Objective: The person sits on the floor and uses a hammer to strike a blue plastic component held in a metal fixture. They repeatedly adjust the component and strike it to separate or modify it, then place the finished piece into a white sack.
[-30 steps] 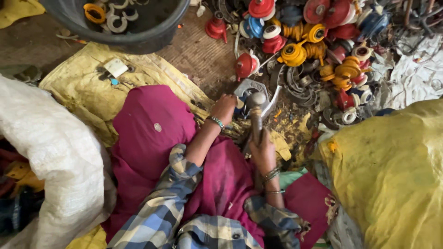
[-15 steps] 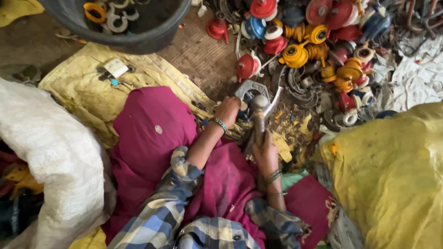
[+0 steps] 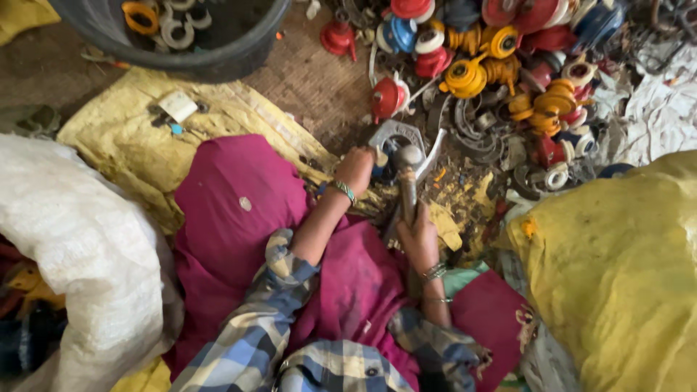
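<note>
My right hand [image 3: 420, 238] grips the wooden handle of a hammer [image 3: 408, 168], whose metal head rests over a grey metal part [image 3: 392, 138] on the ground. My left hand [image 3: 356, 168] holds that grey part steady at its near edge. Both wrists wear bangles, and my sleeves are plaid. A magenta cloth [image 3: 239, 218] covers my lap below the hands. Small yellow and orange chips [image 3: 465, 192] lie around the struck spot.
A heap of red, yellow, blue and white plastic-and-metal parts [image 3: 501, 65] lies beyond the hands. A black tub [image 3: 218, 62] with several rings stands at top left. A yellow sack [image 3: 617, 268] is on the right, a white sack [image 3: 80, 247] on the left.
The hammer head has come down closer onto the grey part; my left hand stays on the part. The view has shifted only slightly.
</note>
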A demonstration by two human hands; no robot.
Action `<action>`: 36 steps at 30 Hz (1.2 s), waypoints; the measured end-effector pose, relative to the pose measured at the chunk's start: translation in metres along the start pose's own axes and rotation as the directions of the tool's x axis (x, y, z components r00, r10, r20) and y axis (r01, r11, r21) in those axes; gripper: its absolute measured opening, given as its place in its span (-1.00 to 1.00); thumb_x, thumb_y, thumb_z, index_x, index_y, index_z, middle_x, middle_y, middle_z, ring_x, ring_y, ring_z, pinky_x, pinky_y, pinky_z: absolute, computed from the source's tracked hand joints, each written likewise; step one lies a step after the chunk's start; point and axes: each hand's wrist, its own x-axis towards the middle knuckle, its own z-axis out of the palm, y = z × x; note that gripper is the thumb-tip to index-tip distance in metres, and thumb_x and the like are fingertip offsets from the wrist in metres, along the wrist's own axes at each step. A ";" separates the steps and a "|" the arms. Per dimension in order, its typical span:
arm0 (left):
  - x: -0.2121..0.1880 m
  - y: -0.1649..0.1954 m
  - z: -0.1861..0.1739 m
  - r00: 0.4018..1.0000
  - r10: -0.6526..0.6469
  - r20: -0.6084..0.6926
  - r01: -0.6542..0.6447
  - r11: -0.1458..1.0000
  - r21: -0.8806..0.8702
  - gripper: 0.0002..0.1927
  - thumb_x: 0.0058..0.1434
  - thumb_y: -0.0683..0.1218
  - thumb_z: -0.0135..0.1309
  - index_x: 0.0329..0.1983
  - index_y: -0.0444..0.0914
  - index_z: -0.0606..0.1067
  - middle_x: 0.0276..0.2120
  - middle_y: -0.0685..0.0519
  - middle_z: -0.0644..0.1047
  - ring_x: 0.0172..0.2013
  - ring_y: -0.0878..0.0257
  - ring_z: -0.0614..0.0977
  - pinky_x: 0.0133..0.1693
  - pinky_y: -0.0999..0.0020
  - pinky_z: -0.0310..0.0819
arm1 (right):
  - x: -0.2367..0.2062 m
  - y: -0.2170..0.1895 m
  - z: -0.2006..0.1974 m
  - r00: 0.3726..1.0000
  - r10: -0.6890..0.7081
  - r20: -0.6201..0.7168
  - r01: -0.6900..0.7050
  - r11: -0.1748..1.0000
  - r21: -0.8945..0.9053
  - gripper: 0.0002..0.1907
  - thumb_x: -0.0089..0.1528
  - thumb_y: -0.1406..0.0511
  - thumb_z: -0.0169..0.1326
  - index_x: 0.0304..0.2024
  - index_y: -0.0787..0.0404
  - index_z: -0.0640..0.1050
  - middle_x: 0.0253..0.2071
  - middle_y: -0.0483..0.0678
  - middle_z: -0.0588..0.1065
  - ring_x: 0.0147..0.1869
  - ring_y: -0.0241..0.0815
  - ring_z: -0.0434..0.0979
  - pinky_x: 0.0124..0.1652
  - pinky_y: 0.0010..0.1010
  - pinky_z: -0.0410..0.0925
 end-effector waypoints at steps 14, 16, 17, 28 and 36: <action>0.006 0.004 0.002 0.993 -0.094 -0.078 0.068 0.957 -0.282 -0.56 -0.01 -0.37 0.12 -0.02 -0.28 0.52 -0.20 -0.28 0.60 -0.09 -0.23 0.62 -0.05 -0.01 0.51 | 0.004 0.122 -0.015 0.926 0.374 0.049 -0.373 0.893 0.252 -0.46 0.32 0.26 0.11 0.28 0.42 0.39 -0.14 0.05 0.56 -0.13 -0.12 0.56 -0.17 -0.31 0.43; 0.006 0.009 -0.002 0.981 -0.033 -0.193 -0.054 0.901 -0.430 -0.49 -0.04 -0.35 0.20 0.04 -0.30 0.46 -0.10 -0.27 0.59 -0.03 -0.22 0.61 -0.02 0.06 0.51 | 0.004 0.113 -0.019 0.957 0.274 -0.091 -0.280 0.958 -0.058 -0.38 0.32 0.23 0.15 0.34 0.40 0.33 0.03 0.11 0.49 0.03 -0.08 0.51 -0.03 -0.28 0.39; 0.006 0.011 -0.003 0.986 -0.015 -0.167 -0.064 0.887 -0.457 -0.48 -0.03 -0.35 0.22 0.04 -0.28 0.45 -0.08 -0.24 0.60 0.00 -0.20 0.61 0.00 0.08 0.52 | 0.004 0.102 -0.021 0.968 0.137 -0.208 -0.178 0.965 -0.192 -0.33 0.31 0.22 0.18 0.37 0.39 0.29 0.11 0.14 0.46 0.11 -0.05 0.48 0.04 -0.27 0.37; -0.002 0.036 -0.011 0.980 0.098 0.173 0.047 0.733 -0.679 -0.35 0.08 -0.24 0.31 0.24 -0.19 0.36 0.07 -0.03 0.58 0.11 0.17 0.62 0.12 0.26 0.49 | 0.063 -0.015 -0.039 0.978 0.170 0.121 -0.197 0.557 0.807 -0.37 0.25 0.37 0.17 0.36 0.37 0.34 0.14 -0.01 0.49 0.12 -0.22 0.47 0.04 -0.40 0.36; 0.005 0.047 0.006 0.919 0.105 0.379 0.207 0.691 -0.692 -0.33 0.22 0.01 0.33 0.36 -0.23 0.39 0.09 0.00 0.58 0.01 0.27 0.57 0.04 0.32 0.49 | 0.056 0.030 -0.007 0.987 0.159 -0.034 -0.053 0.514 0.856 -0.46 0.26 0.47 0.05 0.31 0.35 0.34 0.14 -0.05 0.48 0.17 -0.27 0.49 0.12 -0.44 0.39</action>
